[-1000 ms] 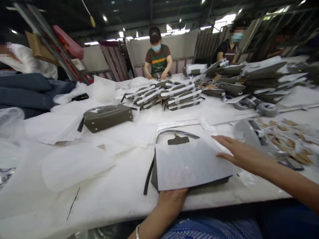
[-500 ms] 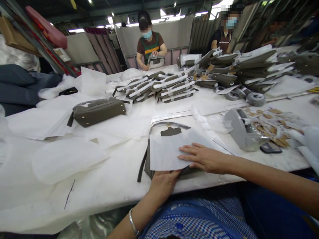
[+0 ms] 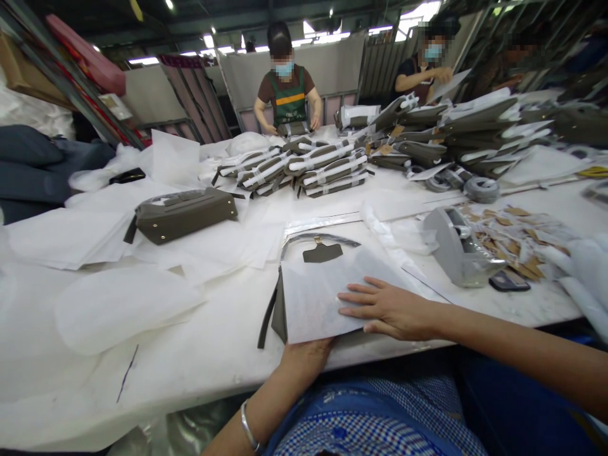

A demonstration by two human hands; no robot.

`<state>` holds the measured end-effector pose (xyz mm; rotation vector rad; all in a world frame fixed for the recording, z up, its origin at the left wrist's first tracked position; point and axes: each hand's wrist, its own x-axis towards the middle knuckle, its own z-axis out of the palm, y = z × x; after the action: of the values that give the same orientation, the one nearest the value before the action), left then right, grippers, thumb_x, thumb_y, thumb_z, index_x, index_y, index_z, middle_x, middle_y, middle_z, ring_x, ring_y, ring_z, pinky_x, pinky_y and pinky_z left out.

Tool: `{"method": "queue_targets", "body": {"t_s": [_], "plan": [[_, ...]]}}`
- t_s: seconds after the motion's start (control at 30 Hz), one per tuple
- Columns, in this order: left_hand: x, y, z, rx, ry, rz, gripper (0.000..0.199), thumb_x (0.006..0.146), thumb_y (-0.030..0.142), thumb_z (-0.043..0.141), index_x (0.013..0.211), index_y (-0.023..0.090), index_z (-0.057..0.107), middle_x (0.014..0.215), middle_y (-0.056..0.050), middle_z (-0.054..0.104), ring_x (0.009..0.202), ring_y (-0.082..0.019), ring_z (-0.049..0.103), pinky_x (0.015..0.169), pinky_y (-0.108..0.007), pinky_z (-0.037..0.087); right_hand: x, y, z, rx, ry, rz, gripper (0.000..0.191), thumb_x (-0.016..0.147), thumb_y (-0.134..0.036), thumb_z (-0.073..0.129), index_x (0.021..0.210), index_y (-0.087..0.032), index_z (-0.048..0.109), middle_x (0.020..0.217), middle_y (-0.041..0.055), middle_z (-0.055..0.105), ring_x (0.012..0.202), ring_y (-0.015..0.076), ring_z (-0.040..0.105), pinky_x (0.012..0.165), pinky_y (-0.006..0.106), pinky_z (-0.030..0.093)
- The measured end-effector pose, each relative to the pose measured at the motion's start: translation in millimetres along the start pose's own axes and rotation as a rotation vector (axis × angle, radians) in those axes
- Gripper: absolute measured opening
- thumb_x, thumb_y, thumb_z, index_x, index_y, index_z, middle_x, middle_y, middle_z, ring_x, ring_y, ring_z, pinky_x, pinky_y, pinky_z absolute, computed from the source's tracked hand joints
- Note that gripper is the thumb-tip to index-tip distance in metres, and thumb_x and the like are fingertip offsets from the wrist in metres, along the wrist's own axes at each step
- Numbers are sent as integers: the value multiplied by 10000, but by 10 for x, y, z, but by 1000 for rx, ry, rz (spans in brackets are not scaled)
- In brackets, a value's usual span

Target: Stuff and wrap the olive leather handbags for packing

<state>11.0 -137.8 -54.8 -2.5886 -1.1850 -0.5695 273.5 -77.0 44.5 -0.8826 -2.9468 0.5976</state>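
Note:
A dark olive handbag [image 3: 279, 316] lies before me near the table's front edge. Its wrapped handle [image 3: 327, 235] arches at the far side, beside a dark flap tab [image 3: 323, 253]. Over the bag's body rests a white sheet of paper [image 3: 308, 297]. My right hand [image 3: 394, 310] lies flat on that sheet, fingers spread, so it is open. At the bag's near edge is my left hand [image 3: 306, 358]; its fingers go under the sheet and out of sight, so I cannot tell what they grip.
Another olive handbag [image 3: 185, 215] stands to the left among paper sheets [image 3: 52, 237]. Stacked wrapped bags [image 3: 327, 164] fill the back. On the right are a tape dispenser [image 3: 456, 247], a dark phone-like object [image 3: 509, 280] and scattered brown tags [image 3: 513, 234]. Two masked co-workers are across the table.
The paper sheet has come nearer to me and covers more of the bag's near edge and my left fingers. My right hand stays flat. A co-worker at the back right has raised a sheet.

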Motion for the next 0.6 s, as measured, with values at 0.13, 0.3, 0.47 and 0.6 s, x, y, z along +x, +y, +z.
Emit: {"method": "queue_targets", "body": {"t_s": [0.13,0.3,0.47,0.6], "plan": [[103,-15,-111,-39,-8,0,500,963,343,541,1454,320,446,1466,-37,512,1352,-258,475,1166,-436,359,170,-6,-134,107,-85,73,393,1042,-359,334,1324,-318,604,1428,31,562,1329,269,494,1072,492,379],[130,-36,-117,-52,-114,3,509,953,406,546,1450,358,445,1450,-39,528,1343,-286,480,1199,-523,276,402,14,-3,-88,13,101,197,933,-269,581,1063,-156,677,1068,126,695,1017,267,628,886,420,501],[11,-13,38,106,3,26,586,966,401,525,1509,251,363,1402,-90,574,1272,-289,550,1179,-457,320,348,70,253,-81,130,-3,480,977,-195,470,1454,-231,438,1496,118,458,1360,259,435,1124,476,335],[-70,3,11,82,-2,63,518,975,293,492,1484,246,408,1388,-76,591,1249,-264,572,1116,-423,427,301,82,319,-46,73,22,487,1020,-244,375,1504,-299,367,1553,54,404,1440,244,343,1171,510,241]]}}
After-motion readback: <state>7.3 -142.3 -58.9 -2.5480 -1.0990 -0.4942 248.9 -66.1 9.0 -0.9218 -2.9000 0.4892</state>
